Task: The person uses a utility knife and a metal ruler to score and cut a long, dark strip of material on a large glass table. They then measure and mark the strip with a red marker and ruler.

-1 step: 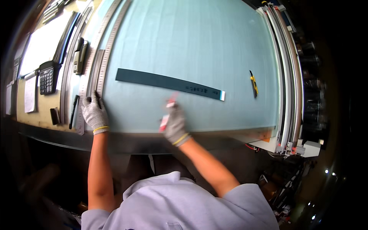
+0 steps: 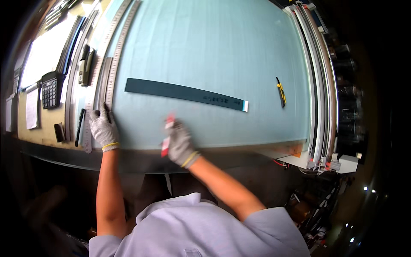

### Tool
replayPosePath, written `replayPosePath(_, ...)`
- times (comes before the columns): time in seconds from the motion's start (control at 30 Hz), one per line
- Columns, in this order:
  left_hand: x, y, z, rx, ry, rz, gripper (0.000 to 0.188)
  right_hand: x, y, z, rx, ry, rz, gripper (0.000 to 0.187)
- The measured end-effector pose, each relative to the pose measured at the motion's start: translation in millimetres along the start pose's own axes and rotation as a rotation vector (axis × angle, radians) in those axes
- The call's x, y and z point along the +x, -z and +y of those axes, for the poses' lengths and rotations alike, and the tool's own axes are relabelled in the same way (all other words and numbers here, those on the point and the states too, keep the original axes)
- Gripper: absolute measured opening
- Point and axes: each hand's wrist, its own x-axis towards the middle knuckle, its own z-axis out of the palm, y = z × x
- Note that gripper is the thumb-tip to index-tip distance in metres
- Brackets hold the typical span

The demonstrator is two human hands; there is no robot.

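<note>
Left hand (image 2: 104, 129) at metal ruler (image 2: 115, 66), right hand (image 2: 180, 143) around red-and-white tool (image 2: 170, 121).

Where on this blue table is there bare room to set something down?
On the pale blue surface beyond the dark strip, and between the strip's white end and the yellow-black cutter. It's crowded at left: rulers, calculator, pen and the left hand.
</note>
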Motion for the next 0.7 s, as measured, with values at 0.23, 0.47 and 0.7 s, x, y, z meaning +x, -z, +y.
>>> replayPosePath(0.23, -30, 15, -17, 0.036, -0.132, -0.004, 0.049, -60, 38, 38, -0.318, -0.401, 0.242, 0.041)
replayPosePath(0.47, -34, 9, -6, 0.059, -0.088, 0.004, 0.045, -336, 269, 136, -1.212, -1.537, 0.758, 0.044)
replayPosePath(0.7, -39, 10, -12, 0.115, -0.103, -0.021, 0.042, -92, 133, 129, -0.433, -0.429, 0.476, 0.055)
